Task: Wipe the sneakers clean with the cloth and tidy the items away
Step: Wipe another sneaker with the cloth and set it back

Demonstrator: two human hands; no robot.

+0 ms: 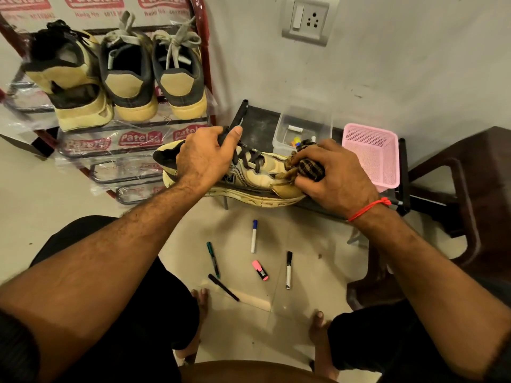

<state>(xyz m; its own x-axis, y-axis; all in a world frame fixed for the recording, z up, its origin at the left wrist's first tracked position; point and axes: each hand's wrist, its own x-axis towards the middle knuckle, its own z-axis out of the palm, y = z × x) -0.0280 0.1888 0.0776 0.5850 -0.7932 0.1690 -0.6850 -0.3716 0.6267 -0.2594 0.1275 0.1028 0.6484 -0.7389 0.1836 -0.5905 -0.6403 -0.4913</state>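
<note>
We see a cream and tan sneaker lying on its side across the near edge of a low dark desk, toe toward 3 o'clock and heel toward 9 o'clock. Our left hand grips it at the collar, fingers curled over the tongue and dark laces. Our right hand is clamped on a bunched dark striped cloth, pressing it against the toe of the sneaker. The two hands are apart, one at each end of the shoe.

Behind the sneaker, toward 12 o'clock, a clear plastic box stands on the desk; in it we make out a white stick-like item, something yellow and something blue, partly hidden by the cloth. Just beside it at 2 o'clock sits a pink perforated basket; nothing shows inside it.

At 10 o'clock a shoe rack wrapped in printed plastic carries three more sneakers on its top shelf, heels toward us.

On the floor at 6 o'clock lie five pens: a white marker with a blue cap, a green pen, a black pen, a pink highlighter and a white marker with a black cap. A brown chair stands at 3 o'clock.
</note>
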